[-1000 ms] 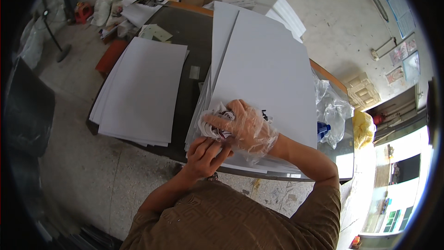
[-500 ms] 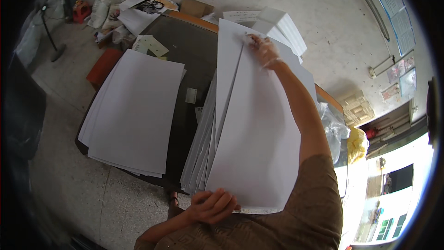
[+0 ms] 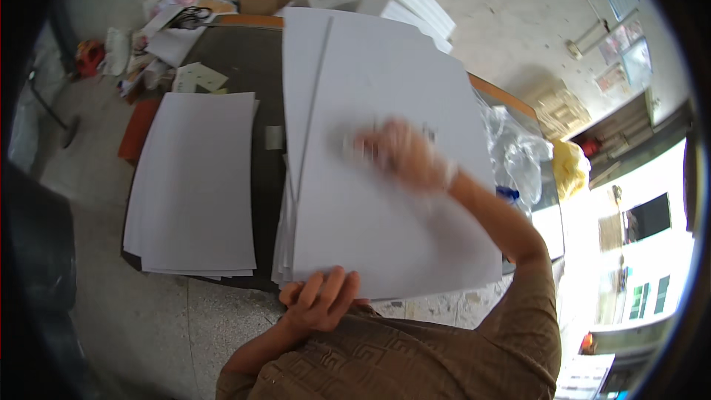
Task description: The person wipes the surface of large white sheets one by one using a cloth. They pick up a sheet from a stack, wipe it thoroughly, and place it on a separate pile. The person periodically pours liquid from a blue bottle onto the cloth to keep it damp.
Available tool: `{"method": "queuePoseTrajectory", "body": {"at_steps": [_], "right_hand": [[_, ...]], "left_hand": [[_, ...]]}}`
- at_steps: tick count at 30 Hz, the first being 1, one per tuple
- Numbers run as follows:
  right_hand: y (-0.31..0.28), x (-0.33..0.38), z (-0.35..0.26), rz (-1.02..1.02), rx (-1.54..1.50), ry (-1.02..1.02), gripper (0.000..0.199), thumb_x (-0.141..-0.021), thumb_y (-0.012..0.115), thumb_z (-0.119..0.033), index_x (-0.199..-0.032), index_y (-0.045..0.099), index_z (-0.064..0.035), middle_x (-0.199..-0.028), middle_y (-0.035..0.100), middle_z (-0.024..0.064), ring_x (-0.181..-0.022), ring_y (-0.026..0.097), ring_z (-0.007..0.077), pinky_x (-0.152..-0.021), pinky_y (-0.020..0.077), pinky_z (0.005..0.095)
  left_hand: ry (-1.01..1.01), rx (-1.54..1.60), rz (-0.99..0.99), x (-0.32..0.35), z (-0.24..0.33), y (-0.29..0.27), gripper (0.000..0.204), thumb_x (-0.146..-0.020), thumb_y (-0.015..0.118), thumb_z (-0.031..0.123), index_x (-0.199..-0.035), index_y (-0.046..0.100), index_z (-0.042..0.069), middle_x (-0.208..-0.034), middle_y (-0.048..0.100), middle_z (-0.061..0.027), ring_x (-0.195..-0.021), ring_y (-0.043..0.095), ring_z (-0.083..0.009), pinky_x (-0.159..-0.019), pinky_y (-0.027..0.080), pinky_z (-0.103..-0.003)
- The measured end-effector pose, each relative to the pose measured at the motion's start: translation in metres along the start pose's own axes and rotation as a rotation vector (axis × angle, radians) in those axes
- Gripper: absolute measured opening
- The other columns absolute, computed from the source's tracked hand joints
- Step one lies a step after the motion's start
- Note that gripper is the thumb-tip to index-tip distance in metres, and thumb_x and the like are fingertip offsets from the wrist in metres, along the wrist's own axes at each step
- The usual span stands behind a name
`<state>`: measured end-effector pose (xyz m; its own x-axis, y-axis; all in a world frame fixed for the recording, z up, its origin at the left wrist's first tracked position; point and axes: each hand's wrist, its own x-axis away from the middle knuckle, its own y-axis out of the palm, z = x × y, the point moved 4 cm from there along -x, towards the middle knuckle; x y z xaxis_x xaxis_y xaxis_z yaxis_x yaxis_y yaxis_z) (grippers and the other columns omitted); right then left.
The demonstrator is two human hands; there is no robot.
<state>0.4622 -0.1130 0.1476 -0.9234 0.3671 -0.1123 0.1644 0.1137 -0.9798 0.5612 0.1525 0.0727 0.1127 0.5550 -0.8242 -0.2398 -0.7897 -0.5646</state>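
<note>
Head view: the left hand (image 3: 320, 302) sits at the near edge of the tall stack of white sheets (image 3: 385, 178) on the dark table (image 3: 259, 81), fingers spread flat on the top sheet and thumb tucked under the edge, so it pins rather than clamps. The right hand (image 3: 404, 154), in a thin clear glove, is blurred with motion over the middle of the same top sheet; its fingers look loosely spread against the paper, but whether it pinches anything I cannot tell. A second, lower pile of white sheets (image 3: 194, 185) lies just to the left, apart from the tall stack, with a strip of bare table between them. Crumpled clear plastic (image 3: 518, 152) lies at the table's right side, and boxes and paper scraps (image 3: 178, 26) clutter the far left corner.

To do this well, I judge that the left hand should keep steady downward pressure at the near edge so the lower sheets do not creep, while the gloved palm slides lightly over one sheet only. Too much pressure would likely drag several at once, and the stack already fans a little along its left side
</note>
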Motion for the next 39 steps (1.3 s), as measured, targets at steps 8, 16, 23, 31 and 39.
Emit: {"method": "queuePoseTrajectory", "body": {"at_steps": [8, 16, 23, 31, 39], "right_hand": [[-0.008, 0.135, -0.115, -0.051, -0.056, -0.057, 0.052, -0.081, 0.071, -0.027, -0.131, 0.057, -0.0216, -0.113, 0.060, 0.0174, -0.104, 0.059, 0.0291, -0.088, 0.0488, 0.0497], [-0.024, -0.058, 0.175, 0.092, 0.141, 0.390, 0.045, -0.093, 0.061, -0.028, -0.137, 0.052, -0.0183, -0.115, 0.063, 0.0171, -0.109, 0.058, 0.0326, -0.097, 0.0470, 0.0413], [-0.031, -0.130, 0.305, 0.132, 0.372, 0.463, 0.042, -0.099, 0.049, -0.034, -0.139, 0.048, -0.0193, -0.125, 0.061, 0.0159, -0.114, 0.059, 0.0311, -0.098, 0.0470, 0.0380], [0.003, 0.082, 0.066, -0.018, 0.168, 0.006, 0.047, -0.089, 0.060, -0.024, -0.135, 0.053, -0.0146, -0.124, 0.061, 0.0121, -0.116, 0.055, 0.0291, -0.106, 0.0391, 0.0474], [-0.024, 0.233, -0.066, 0.102, -0.078, 0.003, 0.053, -0.085, 0.072, -0.031, -0.134, 0.055, -0.0214, -0.116, 0.058, 0.0167, -0.104, 0.061, 0.0327, -0.084, 0.0539, 0.0425]], "left_hand": [[0.068, 0.042, 0.001, 0.000, -0.002, 0.006, 0.039, -0.093, 0.058, 0.054, -0.100, 0.072, 0.017, -0.108, 0.062, 0.0020, -0.100, 0.049, -0.0163, -0.086, 0.027, -0.040], [-0.063, 0.080, -0.103, 0.001, 0.002, -0.006, 0.032, -0.089, 0.065, 0.052, -0.095, 0.071, 0.021, -0.101, 0.063, 0.0046, -0.094, 0.050, -0.0127, -0.085, 0.026, -0.038], [-0.091, -0.002, -0.031, -0.002, 0.007, -0.006, 0.036, -0.095, 0.054, 0.054, -0.092, 0.069, 0.022, -0.096, 0.062, 0.0034, -0.093, 0.050, -0.0142, -0.086, 0.029, -0.038], [0.006, -0.108, -0.023, 0.005, 0.002, 0.002, 0.049, -0.101, 0.041, 0.054, -0.096, 0.067, 0.013, -0.101, 0.061, -0.0065, -0.097, 0.049, -0.0232, -0.085, 0.032, -0.044], [0.047, -0.087, -0.002, 0.002, 0.001, 0.011, 0.052, -0.101, 0.038, 0.056, -0.092, 0.068, 0.015, -0.098, 0.061, -0.0039, -0.097, 0.048, -0.0203, -0.089, 0.031, -0.043]]}}
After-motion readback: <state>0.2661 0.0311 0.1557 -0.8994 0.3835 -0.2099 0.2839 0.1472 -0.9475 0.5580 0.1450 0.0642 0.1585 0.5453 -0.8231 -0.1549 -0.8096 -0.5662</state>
